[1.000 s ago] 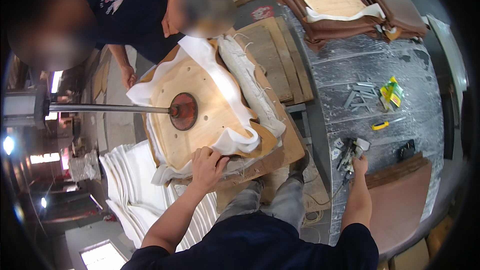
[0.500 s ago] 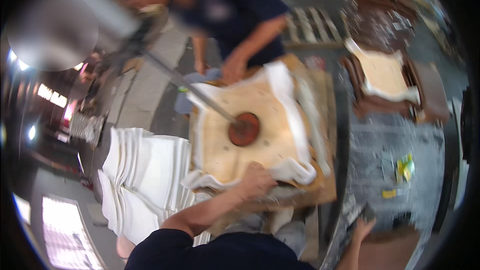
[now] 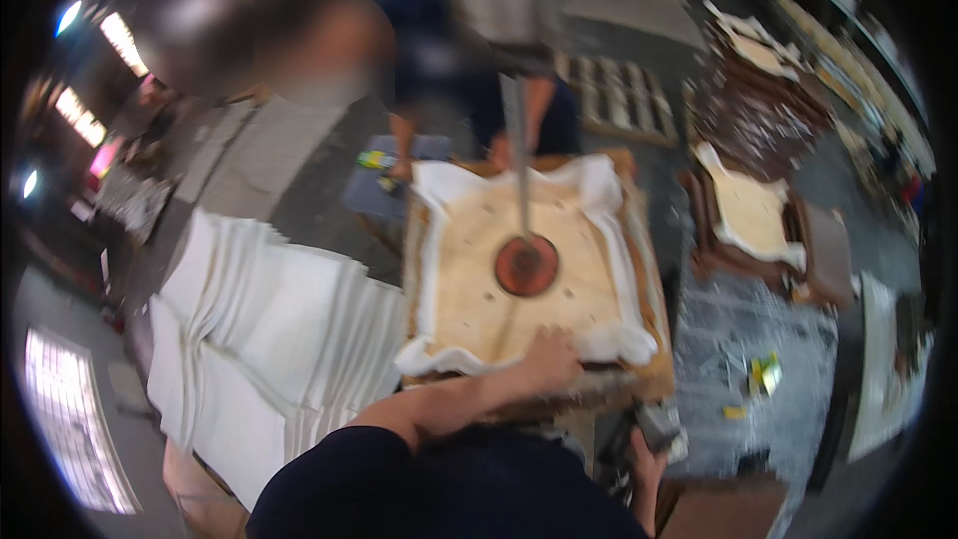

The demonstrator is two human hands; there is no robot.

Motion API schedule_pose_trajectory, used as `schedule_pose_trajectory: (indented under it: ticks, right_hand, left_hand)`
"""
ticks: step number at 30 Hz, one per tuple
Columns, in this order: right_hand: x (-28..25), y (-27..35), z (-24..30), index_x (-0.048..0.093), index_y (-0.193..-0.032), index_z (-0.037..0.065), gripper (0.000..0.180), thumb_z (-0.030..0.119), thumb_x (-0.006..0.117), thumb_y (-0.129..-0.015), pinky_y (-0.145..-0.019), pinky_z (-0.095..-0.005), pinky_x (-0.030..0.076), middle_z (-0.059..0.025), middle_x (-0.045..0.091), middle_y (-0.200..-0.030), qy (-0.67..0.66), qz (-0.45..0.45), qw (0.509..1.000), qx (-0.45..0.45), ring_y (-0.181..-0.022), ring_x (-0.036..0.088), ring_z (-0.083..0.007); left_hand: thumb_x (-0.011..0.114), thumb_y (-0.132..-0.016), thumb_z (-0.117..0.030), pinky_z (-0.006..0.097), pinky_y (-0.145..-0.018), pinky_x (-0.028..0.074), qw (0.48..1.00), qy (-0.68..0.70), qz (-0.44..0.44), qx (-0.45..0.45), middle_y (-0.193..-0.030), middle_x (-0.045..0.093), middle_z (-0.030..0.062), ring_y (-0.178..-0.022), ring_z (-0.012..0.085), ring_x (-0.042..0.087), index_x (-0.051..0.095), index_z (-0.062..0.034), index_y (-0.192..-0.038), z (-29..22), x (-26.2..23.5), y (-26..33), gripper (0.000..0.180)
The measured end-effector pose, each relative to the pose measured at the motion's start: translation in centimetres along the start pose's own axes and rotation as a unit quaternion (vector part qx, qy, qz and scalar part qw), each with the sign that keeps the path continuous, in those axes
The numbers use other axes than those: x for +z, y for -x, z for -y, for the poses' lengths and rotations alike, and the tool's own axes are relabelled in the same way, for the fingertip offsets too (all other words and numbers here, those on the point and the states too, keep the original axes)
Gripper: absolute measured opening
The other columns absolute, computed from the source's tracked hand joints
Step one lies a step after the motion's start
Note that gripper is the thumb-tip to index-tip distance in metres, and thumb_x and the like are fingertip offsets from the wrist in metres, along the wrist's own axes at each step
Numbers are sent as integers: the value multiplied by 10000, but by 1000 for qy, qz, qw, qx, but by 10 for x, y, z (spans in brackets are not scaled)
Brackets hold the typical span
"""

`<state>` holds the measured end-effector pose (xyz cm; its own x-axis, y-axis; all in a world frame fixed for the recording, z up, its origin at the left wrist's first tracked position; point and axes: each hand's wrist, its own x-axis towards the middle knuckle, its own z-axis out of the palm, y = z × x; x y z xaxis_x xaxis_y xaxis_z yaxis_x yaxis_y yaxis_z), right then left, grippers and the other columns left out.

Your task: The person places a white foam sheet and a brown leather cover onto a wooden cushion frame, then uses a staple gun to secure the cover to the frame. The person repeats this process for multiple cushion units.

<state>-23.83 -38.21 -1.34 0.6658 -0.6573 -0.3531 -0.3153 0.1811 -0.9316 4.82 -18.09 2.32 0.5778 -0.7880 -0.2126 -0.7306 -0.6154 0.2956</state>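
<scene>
In front of me lies a square, pale wooden seat panel [image 3: 469, 269] with small dark holes. White padding [image 3: 621, 269] is folded up around its edges. A round reddish-brown disc [image 3: 527, 266] on a metal rod [image 3: 517, 140] rests against the panel's middle. My left hand [image 3: 552, 359] is closed at the panel's near edge, its fingers on the folded padding. Low at the right, beside the work stand, my right hand [image 3: 647, 459] grips a grey and dark staple gun [image 3: 658, 427], partly blurred. Across the panel a co-worker's hand [image 3: 501, 152] is near the far edge.
White padding sheets [image 3: 289, 329] are stacked at the left. A plastic-wrapped surface [image 3: 748, 339] at the right bears a yellow-green packet [image 3: 765, 375]. Behind it are brown covers with another pale panel [image 3: 748, 200]. A small blue-grey stool [image 3: 384, 190] stands beside the co-worker.
My right hand has brought the staple gun from the right-hand surface leftward to the near right corner of the stand. My left hand stays on the near edge. The view has shifted.
</scene>
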Motion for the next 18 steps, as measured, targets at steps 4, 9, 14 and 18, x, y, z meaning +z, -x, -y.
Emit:
schedule_pose_trajectory:
  ticks: [4,9,14,18]
  right_hand:
    - [3,-13,43,688,-1390,-17,613,287,952,-928,-961,-358,553,-85,744,-1232,100,87,991,-38,-1084,688,-192]
    - [11,-20,85,636,-1482,-19,660,250,933,-958,-795,-298,562,-56,743,-1120,103,184,978,5,-919,675,-118]
    - [52,-30,106,679,-1412,-27,548,219,911,-981,-694,-300,569,-45,762,-994,112,215,970,5,-786,688,-103]
    - [81,-44,135,739,-1088,-24,299,215,889,-988,-640,-313,567,-42,750,-824,208,215,954,1,-677,693,-121]
  left_hand:
    - [769,-949,-484,554,-1048,428,993,25,-117,10,-1119,688,132,-1163,350,610,843,-125,-971,-1,15,2,368]
    - [834,-909,-449,515,-1022,395,977,51,-206,16,-1010,621,93,-1084,330,568,817,-127,-871,-9,15,8,324]
    - [831,-918,-421,506,-1030,382,970,80,-229,-12,-1006,603,85,-1075,322,552,813,-135,-848,1,20,4,295]
    - [825,-927,-388,507,-1059,372,958,132,-252,-34,-1002,602,87,-1084,320,555,821,-133,-851,1,29,3,266]
